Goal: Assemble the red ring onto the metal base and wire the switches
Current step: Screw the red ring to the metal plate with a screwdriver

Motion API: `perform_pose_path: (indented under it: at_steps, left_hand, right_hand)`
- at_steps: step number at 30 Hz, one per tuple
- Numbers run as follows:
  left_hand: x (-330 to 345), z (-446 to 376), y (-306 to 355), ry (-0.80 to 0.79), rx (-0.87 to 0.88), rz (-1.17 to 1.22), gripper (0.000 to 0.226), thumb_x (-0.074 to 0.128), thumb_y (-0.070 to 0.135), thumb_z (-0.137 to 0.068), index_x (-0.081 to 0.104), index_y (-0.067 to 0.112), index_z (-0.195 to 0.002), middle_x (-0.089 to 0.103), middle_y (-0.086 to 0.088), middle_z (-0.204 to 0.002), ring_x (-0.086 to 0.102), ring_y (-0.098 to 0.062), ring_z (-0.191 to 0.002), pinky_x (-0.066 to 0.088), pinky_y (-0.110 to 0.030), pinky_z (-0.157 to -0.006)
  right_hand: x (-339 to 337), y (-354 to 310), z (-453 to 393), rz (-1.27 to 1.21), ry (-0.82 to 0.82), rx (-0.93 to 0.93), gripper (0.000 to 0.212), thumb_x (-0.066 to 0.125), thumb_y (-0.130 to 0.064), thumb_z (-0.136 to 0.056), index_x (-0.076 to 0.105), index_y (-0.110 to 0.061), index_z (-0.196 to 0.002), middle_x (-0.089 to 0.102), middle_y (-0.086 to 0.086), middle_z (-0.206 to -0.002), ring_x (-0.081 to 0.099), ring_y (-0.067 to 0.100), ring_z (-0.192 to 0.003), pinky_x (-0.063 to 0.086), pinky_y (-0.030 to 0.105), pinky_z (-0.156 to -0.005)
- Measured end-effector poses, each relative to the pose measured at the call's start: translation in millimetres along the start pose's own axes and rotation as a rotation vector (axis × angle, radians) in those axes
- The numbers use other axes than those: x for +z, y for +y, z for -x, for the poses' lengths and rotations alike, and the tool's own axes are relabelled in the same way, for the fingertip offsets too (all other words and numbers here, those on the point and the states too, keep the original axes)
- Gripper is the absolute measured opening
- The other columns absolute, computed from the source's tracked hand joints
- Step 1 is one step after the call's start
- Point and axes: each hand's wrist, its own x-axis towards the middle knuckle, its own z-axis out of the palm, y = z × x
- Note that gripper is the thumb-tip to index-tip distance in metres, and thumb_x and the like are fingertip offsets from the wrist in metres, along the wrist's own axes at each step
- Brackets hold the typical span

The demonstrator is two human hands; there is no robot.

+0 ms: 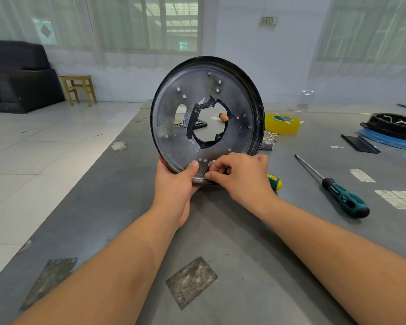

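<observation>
The round metal base (234, 99) stands on edge over the grey table, its flat underside with several small holes and a taped central opening facing me. A sliver of the red ring (162, 160) peeks out behind its lower left rim. My left hand (176, 184) grips the lower rim, thumb pressed on the plate's face. My right hand (239, 177) has its fingers curled at the bottom edge, pinching a small part I cannot make out against the plate.
A teal-handled screwdriver (342, 195) lies to the right, and a green-yellow handled tool (275, 181) sticks out behind my right hand. A yellow tape roll (283, 124) and a black ring on a blue one (394, 132) sit farther back. The table's left edge runs diagonally.
</observation>
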Motion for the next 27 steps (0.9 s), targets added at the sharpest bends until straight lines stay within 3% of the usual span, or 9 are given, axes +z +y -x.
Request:
perform_pose_path:
  at_steps: [13, 22, 27]
  left_hand:
    - [-1.3, -1.7, -1.3, 0.018, 0.002, -0.030, 0.048, 0.065, -0.007, -0.097, 0.053, 0.014, -0.138, 0.074, -0.013, -0.124, 0.076, -0.030, -0.107, 0.067, -0.040, -0.076]
    - [-1.6, -3.0, -4.7, 0.014, 0.035, -0.092, 0.049, 0.066, -0.006, -0.097, 0.053, 0.015, -0.139, 0.074, -0.010, -0.125, 0.075, -0.028, -0.109, 0.066, -0.041, -0.081]
    - [-2.7, -4.2, -6.1, 0.004, 0.054, -0.127, 0.049, 0.066, -0.006, -0.097, 0.053, 0.016, -0.139, 0.075, -0.007, -0.123, 0.075, -0.026, -0.109, 0.064, -0.043, -0.086]
  right_hand:
    - [1.9, 1.4, 0.4, -0.004, -0.058, -0.004, 0.011, 0.069, -0.046, -0.090, 0.073, -0.036, -0.092, 0.063, -0.020, -0.079, 0.055, 0.002, -0.087, 0.023, 0.035, -0.082]
    - [1.4, 3.6, 0.3, -0.028, -0.076, 0.036, 0.013, 0.069, -0.050, -0.091, 0.073, -0.038, -0.090, 0.064, -0.020, -0.077, 0.057, 0.001, -0.085, 0.021, 0.034, -0.081]
    - [1.0, 4.2, 0.0, -0.018, -0.103, 0.032, 0.011, 0.066, -0.051, -0.093, 0.072, -0.042, -0.094, 0.067, -0.020, -0.085, 0.056, 0.003, -0.095, 0.024, 0.036, -0.082]
